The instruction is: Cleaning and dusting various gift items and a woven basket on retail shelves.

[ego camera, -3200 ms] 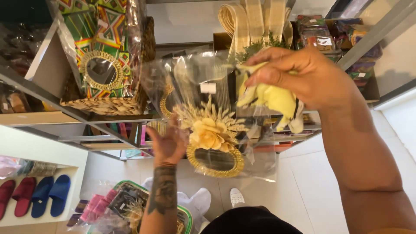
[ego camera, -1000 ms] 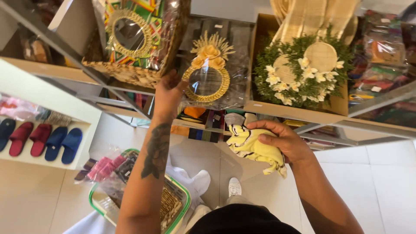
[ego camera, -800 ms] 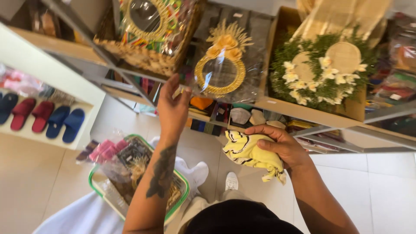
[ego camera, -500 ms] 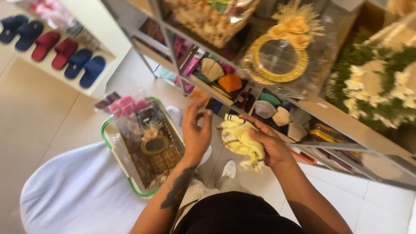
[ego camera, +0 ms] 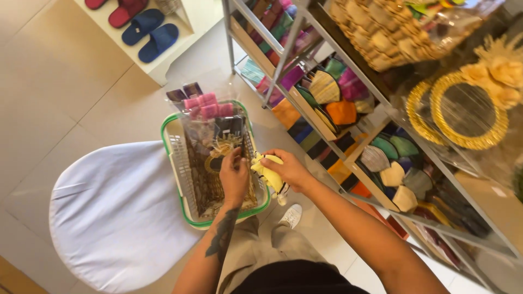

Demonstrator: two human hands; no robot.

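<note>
My right hand [ego camera: 291, 170] is closed around a yellow cloth [ego camera: 268, 173]; the fingers wrap over it from above and the thumb presses on its side. The cloth is soft and crumpled, pale yellow with some dark marks, and a small white end hangs below my hand. It is just above the right rim of the basket [ego camera: 173, 152], touching or almost touching it; I cannot tell which.

My left hand [ego camera: 234, 177] is inside the basket, the fingers bent down on a wrapped thing [ego camera: 215, 158]. I cannot tell if they grip it or only touch it. This thing is under clear shiny plastic and it shows a round gold ring with dry straw-coloured fibres around.

The basket is plastic, with cream grid walls and a green rim. At its far end stand some pink and dark packets [ego camera: 200, 103]. It rests on a seat under a smooth white cover [ego camera: 114, 207].

On my right is a metal shelf [ego camera: 305, 103]. It carries woven fans [ego camera: 338, 103] in many colours, a woven basket [ego camera: 381, 32] and a round mirror [ego camera: 468, 111] with gold frame. Far away, blue and red slippers [ego camera: 150, 32] lie on a white shelf.
</note>
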